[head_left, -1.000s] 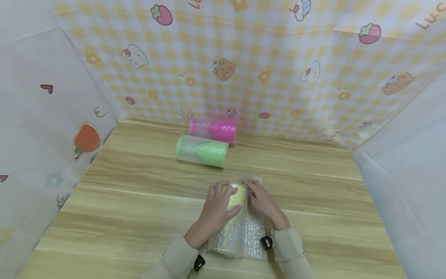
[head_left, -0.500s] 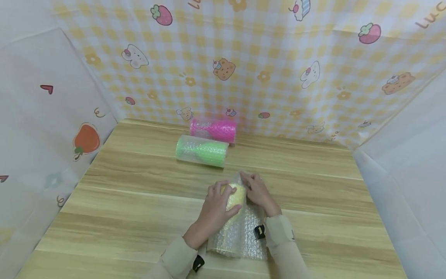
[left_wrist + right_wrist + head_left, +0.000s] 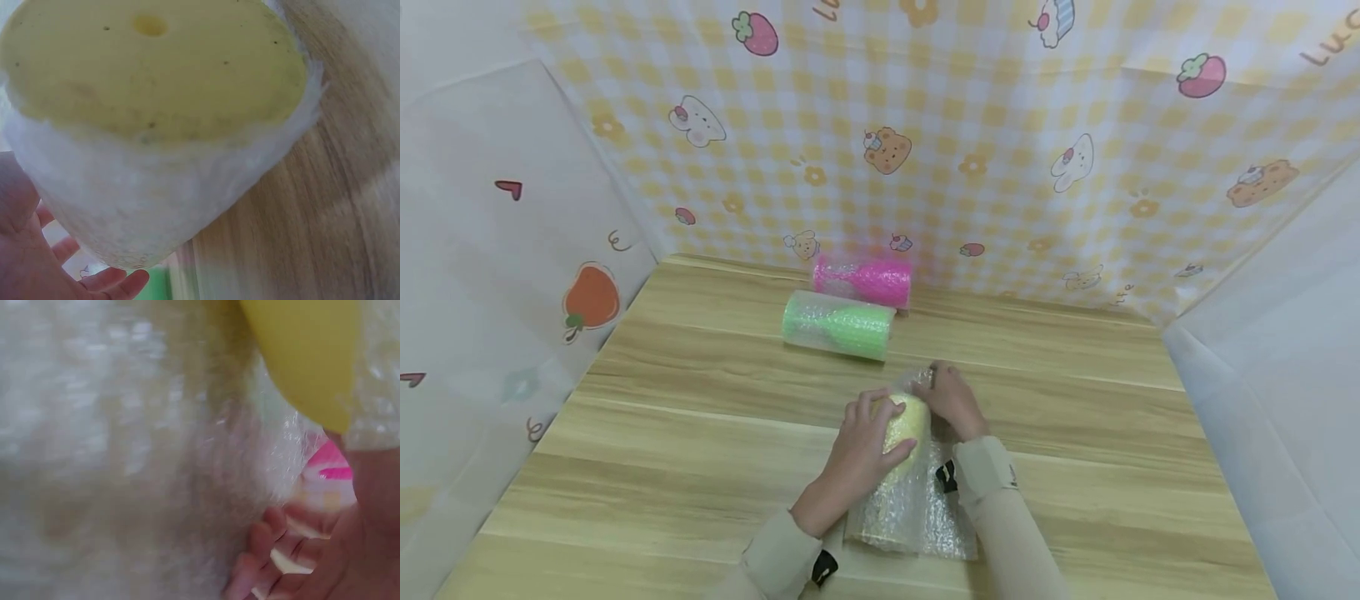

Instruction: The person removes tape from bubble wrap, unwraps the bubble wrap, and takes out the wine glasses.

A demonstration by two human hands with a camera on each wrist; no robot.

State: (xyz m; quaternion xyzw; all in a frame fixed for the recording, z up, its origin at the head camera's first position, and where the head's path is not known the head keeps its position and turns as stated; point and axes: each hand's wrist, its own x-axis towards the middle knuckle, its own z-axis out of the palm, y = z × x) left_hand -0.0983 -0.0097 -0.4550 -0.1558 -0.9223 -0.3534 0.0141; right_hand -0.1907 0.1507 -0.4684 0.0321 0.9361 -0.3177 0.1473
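Note:
A yellow goblet (image 3: 910, 421) lies on the table, rolled in clear bubble wrap (image 3: 947, 521). In the left wrist view its flat round base (image 3: 187, 81) faces the camera, with wrap around the sides. My left hand (image 3: 861, 446) grips the roll from the left, thumb and fingers spread over its far half. At the far right corner of the roll, my right hand (image 3: 953, 400) pinches the loose edge of the wrap and lifts it off the table. Curled fingertips (image 3: 259, 540) meet the film in the right wrist view, where the yellow cup shows above.
Behind the hands lie a green goblet (image 3: 838, 325) and a pink goblet (image 3: 880, 282), each rolled in bubble wrap. A checked cloth (image 3: 985, 125) hangs along the wooden table's (image 3: 662, 483) back edge; white sheets (image 3: 467, 275) stand at both sides.
My right hand has moved left and away from me, raising the wrap's far corner and drawing it toward the goblet. The left hand keeps its grip almost in place.

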